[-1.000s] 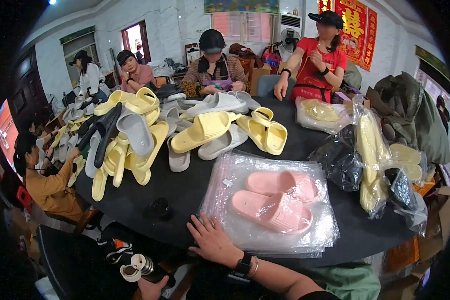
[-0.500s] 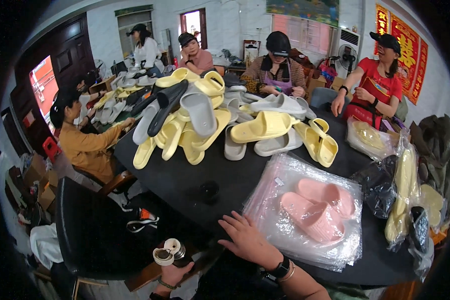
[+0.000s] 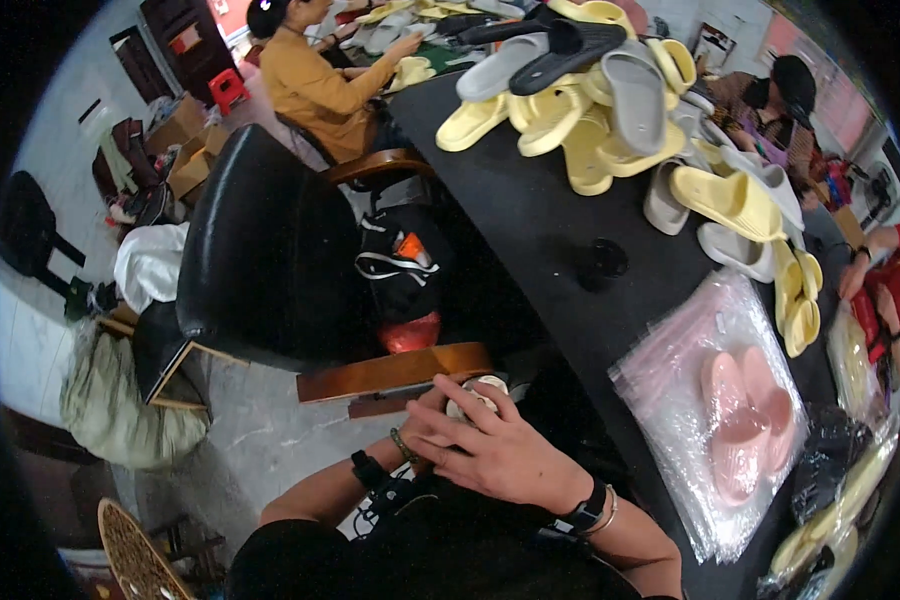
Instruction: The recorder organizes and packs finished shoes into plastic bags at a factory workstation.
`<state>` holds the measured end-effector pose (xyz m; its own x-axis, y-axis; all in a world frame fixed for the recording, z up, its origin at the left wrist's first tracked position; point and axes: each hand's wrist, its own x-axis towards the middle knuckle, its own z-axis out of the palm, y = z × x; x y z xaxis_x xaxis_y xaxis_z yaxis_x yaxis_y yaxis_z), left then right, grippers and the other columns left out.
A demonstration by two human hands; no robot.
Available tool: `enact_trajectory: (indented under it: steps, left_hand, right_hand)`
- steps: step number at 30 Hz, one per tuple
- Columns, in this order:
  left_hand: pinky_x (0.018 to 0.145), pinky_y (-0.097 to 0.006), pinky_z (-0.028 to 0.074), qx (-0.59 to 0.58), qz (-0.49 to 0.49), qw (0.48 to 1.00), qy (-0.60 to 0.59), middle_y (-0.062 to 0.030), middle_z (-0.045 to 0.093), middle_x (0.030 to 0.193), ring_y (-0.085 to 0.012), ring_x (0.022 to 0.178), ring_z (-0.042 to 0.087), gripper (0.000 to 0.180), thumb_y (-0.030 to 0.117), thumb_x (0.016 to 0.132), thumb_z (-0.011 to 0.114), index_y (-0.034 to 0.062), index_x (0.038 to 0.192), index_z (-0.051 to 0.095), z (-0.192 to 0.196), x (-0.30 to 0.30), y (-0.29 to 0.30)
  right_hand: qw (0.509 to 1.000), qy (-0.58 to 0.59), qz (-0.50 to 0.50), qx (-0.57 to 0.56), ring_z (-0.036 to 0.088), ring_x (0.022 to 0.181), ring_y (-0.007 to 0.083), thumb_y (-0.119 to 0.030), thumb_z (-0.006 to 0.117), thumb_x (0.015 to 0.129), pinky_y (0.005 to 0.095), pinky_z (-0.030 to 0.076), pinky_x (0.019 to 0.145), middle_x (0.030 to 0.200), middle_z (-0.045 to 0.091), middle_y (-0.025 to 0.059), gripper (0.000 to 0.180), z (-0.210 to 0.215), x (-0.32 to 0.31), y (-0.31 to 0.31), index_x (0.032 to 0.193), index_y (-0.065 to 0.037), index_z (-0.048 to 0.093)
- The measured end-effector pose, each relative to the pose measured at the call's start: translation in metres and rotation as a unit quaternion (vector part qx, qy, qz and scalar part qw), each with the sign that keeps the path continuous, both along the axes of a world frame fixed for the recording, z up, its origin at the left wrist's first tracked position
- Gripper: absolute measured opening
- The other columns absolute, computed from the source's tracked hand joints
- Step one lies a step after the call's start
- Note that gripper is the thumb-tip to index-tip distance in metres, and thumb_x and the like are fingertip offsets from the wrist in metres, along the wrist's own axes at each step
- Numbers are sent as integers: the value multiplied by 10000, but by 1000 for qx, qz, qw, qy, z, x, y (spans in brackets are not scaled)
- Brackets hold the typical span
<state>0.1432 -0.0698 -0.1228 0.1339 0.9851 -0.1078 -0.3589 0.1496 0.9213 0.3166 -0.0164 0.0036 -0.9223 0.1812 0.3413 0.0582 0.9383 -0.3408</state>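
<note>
- Our right hand [image 3: 505, 450] lies low in the view, at about 6 o'clock, fingers spread and curled over a small whitish tape roll [image 3: 475, 392].
- Our left hand [image 3: 425, 430] is tucked mostly under the right one; it touches the same roll from below, though we cannot tell how firmly it grips.
- The roll sits between both hands, just off the near edge of the dark tabletop [image 3: 530, 220], above our lap.
- At 12 o'clock from the hands a wooden armrest [image 3: 395, 370] of a black chair [image 3: 270, 250] runs just beside the roll.
- A black bag [image 3: 400, 265] with orange and white marks rests on the chair seat.
- At 3 o'clock from the hands, on the tabletop, a clear plastic bag [image 3: 690, 360] holds pink slippers [image 3: 740, 420], lying flat side by side.
- Toward 1 o'clock a heap of yellow slippers [image 3: 570, 120] mixed with grey ones covers the far tabletop.
- A small dark round thing [image 3: 600, 262] lies on the tabletop between the heap and the plastic bag.
- At 11 o'clock a person in an orange top [image 3: 320, 85] sits at the tabletop, well apart from us.
- More people sit at 2 o'clock, partly cut off by the rim.
</note>
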Motion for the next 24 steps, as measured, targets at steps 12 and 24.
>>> enact_trajectory:
  steps: [12,24]
  left_hand:
    - [1023,-388,456,35,19,931,362,-142,591,1274,-271,1213,568,792,168,633,853,75,1336,501,-29,-14,-2]
    - [1052,-397,438,75,15,938,337,-143,556,1329,-257,1243,546,872,287,654,899,57,1379,472,-41,-19,-2]
  right_hand:
    - [988,32,-149,-15,513,1199,375,-207,751,783,495,413,994,1204,559,141,477,-30,3,23,1194,-37,579]
    - [979,2,-113,-167,415,1296,458,-312,732,841,499,356,1104,1367,447,248,752,-47,-3,23,1399,52,383]
